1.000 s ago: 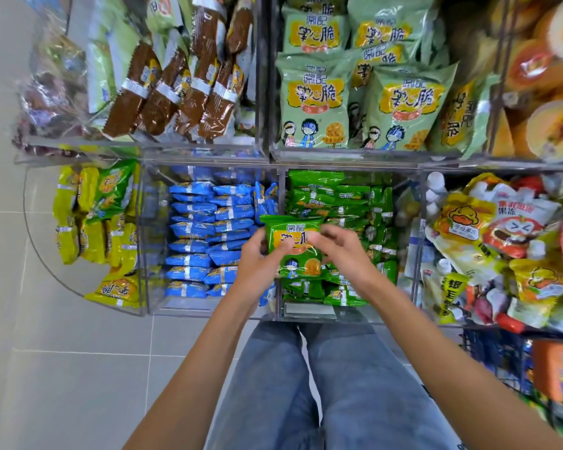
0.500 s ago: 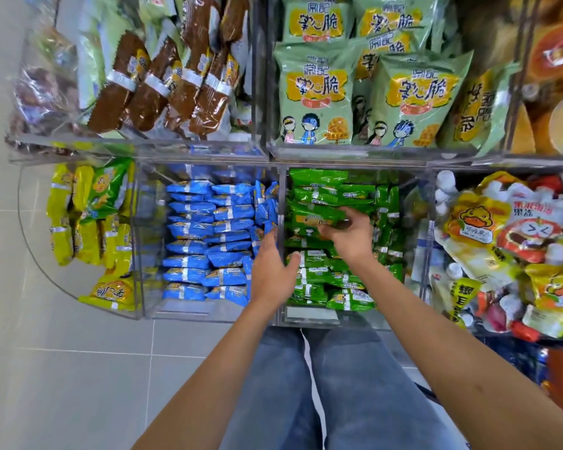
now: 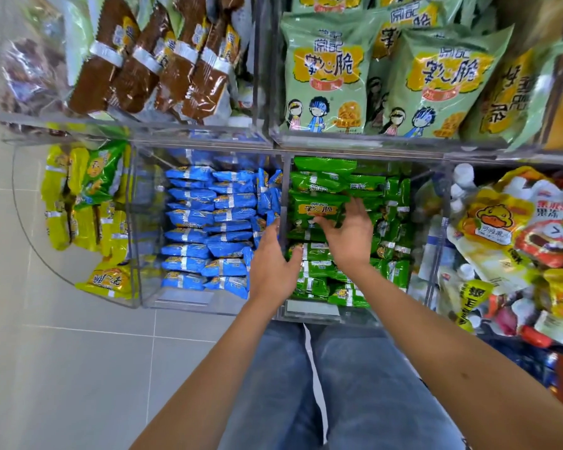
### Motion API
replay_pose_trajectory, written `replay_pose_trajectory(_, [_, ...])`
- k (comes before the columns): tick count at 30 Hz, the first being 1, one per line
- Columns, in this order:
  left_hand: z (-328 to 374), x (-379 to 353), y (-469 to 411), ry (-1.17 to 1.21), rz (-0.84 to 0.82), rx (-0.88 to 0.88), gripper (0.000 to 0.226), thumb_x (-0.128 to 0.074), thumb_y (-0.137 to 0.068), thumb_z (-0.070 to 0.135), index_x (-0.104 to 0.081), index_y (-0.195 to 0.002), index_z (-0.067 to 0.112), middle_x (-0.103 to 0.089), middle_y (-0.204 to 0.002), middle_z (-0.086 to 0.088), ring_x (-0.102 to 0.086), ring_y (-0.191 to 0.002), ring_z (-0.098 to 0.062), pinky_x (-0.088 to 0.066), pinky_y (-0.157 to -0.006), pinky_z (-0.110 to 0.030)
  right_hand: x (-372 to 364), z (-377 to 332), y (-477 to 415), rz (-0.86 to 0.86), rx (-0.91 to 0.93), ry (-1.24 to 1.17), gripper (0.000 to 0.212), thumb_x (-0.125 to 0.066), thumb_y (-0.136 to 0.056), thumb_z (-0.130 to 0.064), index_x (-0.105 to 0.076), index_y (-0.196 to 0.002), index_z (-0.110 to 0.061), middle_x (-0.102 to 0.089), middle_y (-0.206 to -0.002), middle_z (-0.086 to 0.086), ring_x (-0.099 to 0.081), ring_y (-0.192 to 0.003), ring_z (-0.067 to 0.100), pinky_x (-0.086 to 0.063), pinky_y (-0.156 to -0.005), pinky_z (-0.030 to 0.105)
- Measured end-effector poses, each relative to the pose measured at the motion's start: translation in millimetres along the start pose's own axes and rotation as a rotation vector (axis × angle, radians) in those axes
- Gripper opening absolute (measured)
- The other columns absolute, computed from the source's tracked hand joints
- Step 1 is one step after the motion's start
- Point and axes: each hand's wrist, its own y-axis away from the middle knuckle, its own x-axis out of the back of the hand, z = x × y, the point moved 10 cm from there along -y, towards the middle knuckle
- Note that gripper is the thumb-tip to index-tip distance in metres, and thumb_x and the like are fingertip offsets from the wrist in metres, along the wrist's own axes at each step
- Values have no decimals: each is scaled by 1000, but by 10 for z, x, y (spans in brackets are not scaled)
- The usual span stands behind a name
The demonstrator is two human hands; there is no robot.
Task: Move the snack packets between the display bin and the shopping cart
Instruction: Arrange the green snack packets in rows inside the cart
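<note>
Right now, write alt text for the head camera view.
A right hand touches a green snack packet in a clear display bin full of them; the left hand hovers open beside it. Blue packets fill the neighbouring bin.

This is a shop's snack aisle. Clear plastic display bins [image 3: 137, 222] stand in stacked tiers, each packed with many identical wrapped goods sorted by kind: small blue packets [image 3: 205, 222], bright green packets [image 3: 322, 186], yellow packets [image 3: 82, 203], brown bars in clear wrappers [image 3: 137, 66] and large pale green printed bags [image 3: 329, 69], above a grey tiled floor [image 3: 62, 368].
</note>
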Motion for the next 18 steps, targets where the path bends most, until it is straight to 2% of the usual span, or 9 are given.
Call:
replay_pose_trajectory(3, [3,-4,7,25,4,-1,56,-59,-89,24,-37,-140,18,-54,-135,0,-54,-116,-23,-46,-92,-37,82,-82,-22,65,67,-67,53,-77,-75,-25,-58,-113,6,-62,-108,21,-60,-81,24,-54,-77,34])
replay_pose_trajectory(5, [-4,-8,0,23,3,2,55,-59,-89,25,-37,-139,17,-54,-134,-1,-55,-116,-23,-47,-92,-39,52,-86,-79,33,63,-48,53,-75,-76,-29,-58,-115,3,-62,-111,17,-55,-73,15,-47,-70,25])
replay_pose_trajectory(6, [-9,-12,-5,21,5,6,55,-59,-89,26,-37,-139,17,-54,-134,0,-55,-115,-23,-47,-92,-40,-1,-56,-104,-14,34,-9,53,-73,-78,-33,-58,-114,2,-60,-118,15,-58,-73,16,-46,-68,25])
replay_pose_trajectory(8, [-15,-16,-8,19,12,10,53,-60,-89,26,-38,-137,17,-54,-133,-1,-56,-113,-23,-48,-90,-38,-113,25,-126,-93,-16,99,48,-66,-82,-42,-62,-103,1,-52,-133,10,-64,-88,25,-48,-71,27])
replay_pose_trajectory(10, [-14,-17,-5,23,23,7,52,-60,-88,25,-40,-135,17,-56,-130,0,-57,-111,-22,-47,-87,-35,-171,50,-120,-126,-22,159,45,-61,-85,-45,-64,-85,-1,-45,-140,7,-61,-102,26,-48,-76,30])
replay_pose_trajectory(13, [-20,-20,0,37,32,12,51,-60,-88,24,-40,-135,18,-56,-129,1,-57,-110,-21,-44,-85,-30,-212,106,-119,-156,-42,165,50,-59,-86,-47,-65,-93,2,-41,-142,7,-58,-110,27,-49,-81,34])
replay_pose_trajectory(16, [-17,-15,-6,45,28,15,51,-60,-89,24,-40,-135,18,-56,-130,0,-57,-111,-21,-45,-86,-31,-235,160,-122,-191,-51,148,51,-59,-86,-48,-66,-76,2,-39,-145,7,-51,-121,28,-48,-88,38])
replay_pose_trajectory(18, [-17,-9,-12,42,28,18,52,-59,-89,25,-39,-137,17,-55,-132,0,-56,-112,-22,-45,-86,-31,-240,181,-125,-204,-50,147,53,-59,-84,-51,-68,-84,1,-39,-145,6,-47,-124,26,-46,-91,35])
